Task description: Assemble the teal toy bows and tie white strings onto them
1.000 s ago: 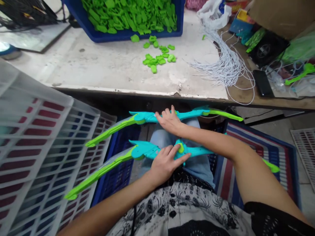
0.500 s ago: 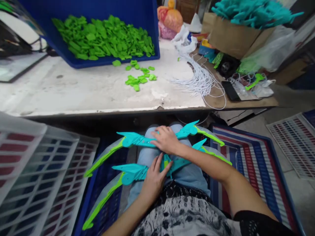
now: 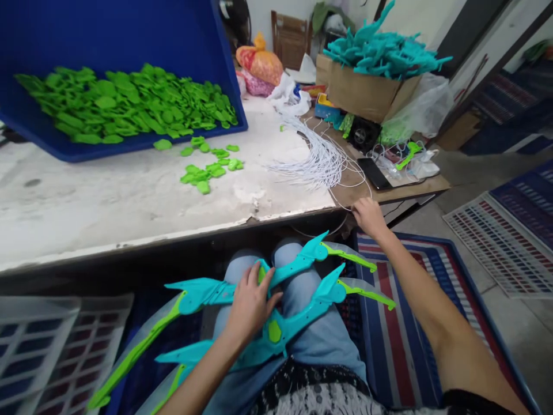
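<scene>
Two turquoise toy bows with lime-green limb tips lie across my lap, the farther bow (image 3: 298,264) beyond the nearer bow (image 3: 309,311). My left hand (image 3: 250,302) is closed over the middle of the farther bow, beside a green oval piece (image 3: 261,274) set in it. A similar green piece (image 3: 274,331) sits in the middle of the nearer bow. At the table's front edge my right hand (image 3: 370,215) is closed, its fingertips pinching a white cord (image 3: 341,202) from the bundle of white cords (image 3: 322,158). My left forearm hides part of the nearer bow.
A tilted blue bin (image 3: 142,147) of green pieces stands on the white table (image 3: 108,207), with several loose pieces (image 3: 205,173) before it. A cardboard box (image 3: 363,92) of turquoise parts and a phone (image 3: 375,174) are at right. Plastic crates (image 3: 82,351) stand at left.
My right hand has left the farther bow and moved right to the cords at the table edge. My left hand has shifted from the nearer bow to the farther one. The view has turned right.
</scene>
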A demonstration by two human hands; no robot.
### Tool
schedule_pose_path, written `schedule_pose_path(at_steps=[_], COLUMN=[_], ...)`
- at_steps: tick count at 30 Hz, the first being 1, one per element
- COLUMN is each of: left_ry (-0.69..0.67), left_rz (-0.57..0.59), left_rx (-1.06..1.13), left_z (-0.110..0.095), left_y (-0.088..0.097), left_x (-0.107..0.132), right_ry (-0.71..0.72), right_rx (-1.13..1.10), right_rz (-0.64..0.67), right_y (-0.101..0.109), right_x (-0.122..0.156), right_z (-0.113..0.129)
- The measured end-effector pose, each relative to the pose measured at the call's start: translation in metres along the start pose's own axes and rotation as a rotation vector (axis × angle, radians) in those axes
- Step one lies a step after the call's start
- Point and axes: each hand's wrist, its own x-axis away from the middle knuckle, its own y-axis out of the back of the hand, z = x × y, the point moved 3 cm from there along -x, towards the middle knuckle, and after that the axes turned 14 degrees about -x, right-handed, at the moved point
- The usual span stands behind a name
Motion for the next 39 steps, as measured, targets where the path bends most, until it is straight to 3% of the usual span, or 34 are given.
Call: schedule_pose_path(at_steps=[3,6,9,12,15,16,18,21,26,30,33,35,37,39], left_ry=[-0.088,-0.265,-0.333,-0.222,0.102,0.211,0.346,0.375,0.284,0.266,0.304,0.418,0.515,0.621], left_rz=[-0.154,-0.189,0.006,0.395,0.670,0.699,0.710,0.673,0.646,0.677,1.010,1.217,1.299,1.274], left_rx=[0.070,0.158,0.290,0.693,1.292,1.443,1.611,1.667,1.636,1.548,1.417,1.364,1.346,1.374], left_z=[-0.022,-0.064,-0.111,-0.146,-0.163,-0.166,-0.172,-0.185,-0.215,-0.223,-0.228,-0.234,-0.242,-0.252], left_y=[0.034,0.062,0.063,0.043,0.025,0.021,0.017,0.017,0.023,0.017,-0.008,-0.026,-0.040,-0.050], left_x=[-0.029,-0.085,-0.137,-0.154,-0.144,-0.139,-0.131,-0.125,-0.113,-0.074,-0.026,-0.001,0.010,0.011], right_ry=[0.060,0.098,0.101,0.054,-0.200,-0.298,-0.444,-0.589,-0.799,-0.865,-0.901,-0.936,-0.948,-0.948], right_rx=[-0.130,-0.249,-0.332,-0.451,-0.618,-0.712,-0.964,-1.329,-1.666,-1.547,-1.334,-1.212,-1.116,-1.042], right_rz=[-0.044,-0.085,-0.119,-0.256,-0.529,-0.546,-0.424,-0.173,-0.177,-0.351,-0.505,-0.563,-0.614,-0.655], right_y=[0.014,0.030,0.043,0.050,0.046,0.040,0.021,-0.006,-0.017,-0.009,-0.008,-0.016,-0.028,-0.042], right_x=[0.027,0.050,0.065,0.079,0.106,0.116,0.135,0.157,0.181,0.226,0.273,0.297,0.307,0.310], right_z=[-0.003,-0.005,-0.005,-0.006,-0.007,-0.005,0.005,0.029,0.042,0.023,0.011,0.009,0.011,0.016])
